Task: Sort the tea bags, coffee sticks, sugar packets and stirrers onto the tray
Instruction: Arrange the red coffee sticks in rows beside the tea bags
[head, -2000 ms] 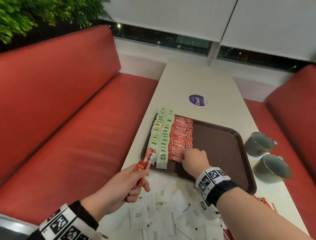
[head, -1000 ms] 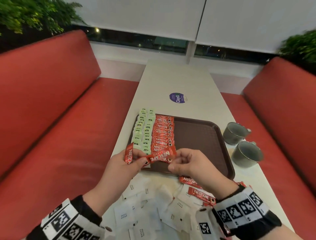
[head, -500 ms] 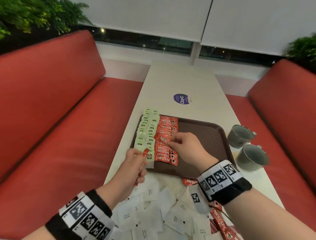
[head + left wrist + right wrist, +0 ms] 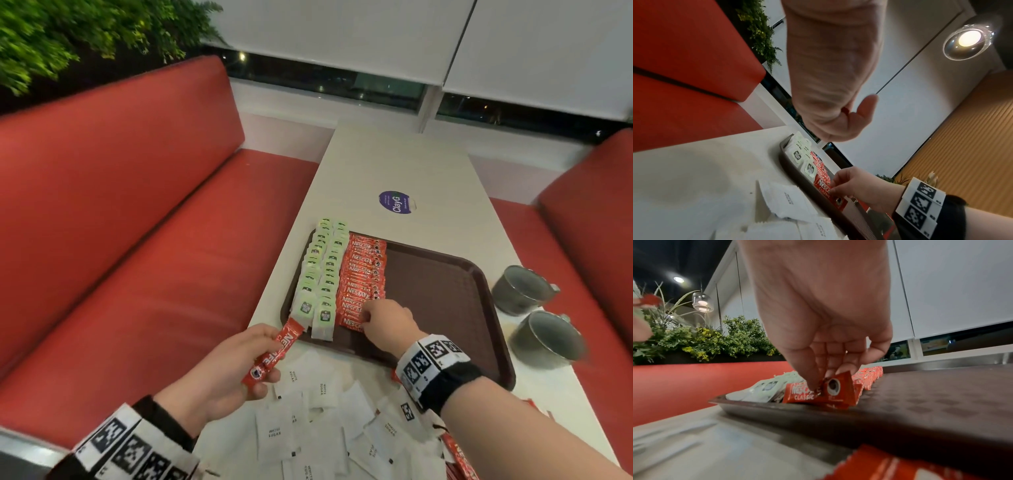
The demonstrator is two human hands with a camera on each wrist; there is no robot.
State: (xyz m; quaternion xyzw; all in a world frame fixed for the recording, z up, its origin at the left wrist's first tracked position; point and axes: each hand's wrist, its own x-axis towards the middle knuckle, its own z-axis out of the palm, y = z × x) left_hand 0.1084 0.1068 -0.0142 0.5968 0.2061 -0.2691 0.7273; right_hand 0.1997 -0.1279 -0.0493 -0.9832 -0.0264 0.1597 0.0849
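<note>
- The left hand (image 4: 222,373) is above the table's (image 4: 394,164) left edge, just short of the tray's (image 4: 445,298) near-left corner, its fingers curled around a single red coffee stick (image 4: 274,356) that points toward that corner.
- White sugar packets (image 4: 308,421) lie in a loose heap along the table's near edge, overlapping each other, under and beside both wrists.
- On the brown tray, green-and-white tea bags (image 4: 320,274) fill two overlapping columns along the left edge, from the far-left corner to the near-left corner.
- Just right of them, touching the tea bags, a column of red coffee sticks (image 4: 364,274) runs from the far edge toward the near edge.
- The right hand (image 4: 387,322) is at the near end of that column, thumb and fingertips (image 4: 813,384) pinching the nearest stick (image 4: 818,394), which lies on the tray with its right end lifted.
- More red sticks (image 4: 459,455) lie on the table at its near-right corner, partly hidden by the right forearm.
- Two grey mugs (image 4: 534,315) stand on the table along its right edge, beside the tray.
</note>
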